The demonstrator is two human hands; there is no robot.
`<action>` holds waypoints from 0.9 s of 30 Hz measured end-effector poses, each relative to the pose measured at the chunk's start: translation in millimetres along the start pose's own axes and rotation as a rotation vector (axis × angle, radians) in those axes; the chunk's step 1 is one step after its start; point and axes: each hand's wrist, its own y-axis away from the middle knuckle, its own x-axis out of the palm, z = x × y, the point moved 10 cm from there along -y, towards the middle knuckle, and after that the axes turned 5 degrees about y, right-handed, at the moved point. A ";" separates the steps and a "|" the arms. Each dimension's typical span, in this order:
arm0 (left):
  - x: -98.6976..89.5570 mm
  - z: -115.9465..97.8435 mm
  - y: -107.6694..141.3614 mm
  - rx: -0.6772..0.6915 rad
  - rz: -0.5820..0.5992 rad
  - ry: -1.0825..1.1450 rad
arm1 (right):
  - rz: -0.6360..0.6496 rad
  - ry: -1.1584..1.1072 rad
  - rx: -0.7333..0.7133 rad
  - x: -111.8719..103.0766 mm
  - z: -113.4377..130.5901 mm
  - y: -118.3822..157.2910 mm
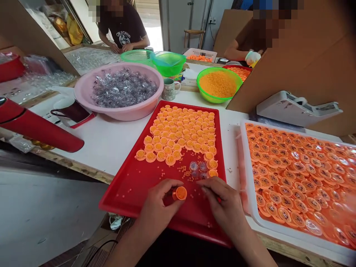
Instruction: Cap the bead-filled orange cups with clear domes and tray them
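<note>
A small orange toy cup [181, 193] filled with orange bits is pinched between the thumb and fingers of my left hand [160, 202]. My right hand [224, 202] is closed just to the right of it, fingertips together; a bit of red shows by its fingers, but what it holds is hidden. Both hands are over the near part of a red tray [133, 191]. Rows of filled orange toy cups on saucers [180, 128] cover the tray's far part. Several clear plastic lids [194, 165] lie beyond my right fingertips, among loose orange pellets [183, 171].
On the right stands a white bin [244, 174] of lidded orange cups. A pink basin [116, 111] of clear plastic pieces, a mug [168, 90] and a green bowl [214, 99] of orange pellets stand behind the tray. A red flask [41, 128] is at left. Two people sit opposite.
</note>
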 end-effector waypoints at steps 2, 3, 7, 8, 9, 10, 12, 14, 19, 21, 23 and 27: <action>1.0 -0.1 -0.8 -0.009 0.023 0.032 | 0.051 0.000 -0.037 5.3 8.3 0.9; 1.8 0.0 -1.3 -0.015 0.033 0.048 | 0.094 -0.008 -0.071 11.0 14.7 1.7; 2.3 7.3 -2.8 -0.067 0.032 0.107 | 0.151 0.002 -0.131 23.0 23.8 4.5; 2.2 10.5 -2.7 -0.085 0.031 0.116 | 0.106 0.021 -0.104 18.4 18.4 4.1; 2.1 13.1 -2.5 -0.098 0.032 0.122 | 0.059 0.043 -0.074 12.1 11.7 3.9; 2.1 14.7 -2.5 -0.104 0.035 0.124 | 0.029 0.067 -0.050 6.2 5.1 4.0; 2.6 14.5 -3.2 -0.091 0.054 0.123 | 0.012 0.117 -0.011 -4.5 -7.1 4.2; 2.5 11.6 -5.0 -0.063 0.069 0.142 | -0.003 0.174 0.027 -16.5 -16.7 3.9; -1.2 21.7 -7.0 -0.191 0.045 0.314 | 0.036 0.354 0.048 -20.3 -19.5 2.2; 0.3 26.7 -4.8 -0.268 0.046 0.366 | 0.141 0.463 -0.006 -0.8 -13.0 3.4; 4.3 27.2 -2.9 -0.305 0.074 0.393 | 0.207 0.595 -0.043 17.6 -8.6 6.0; 10.9 21.8 -3.3 -0.293 0.125 0.424 | 0.279 0.637 -0.050 40.9 -7.5 12.0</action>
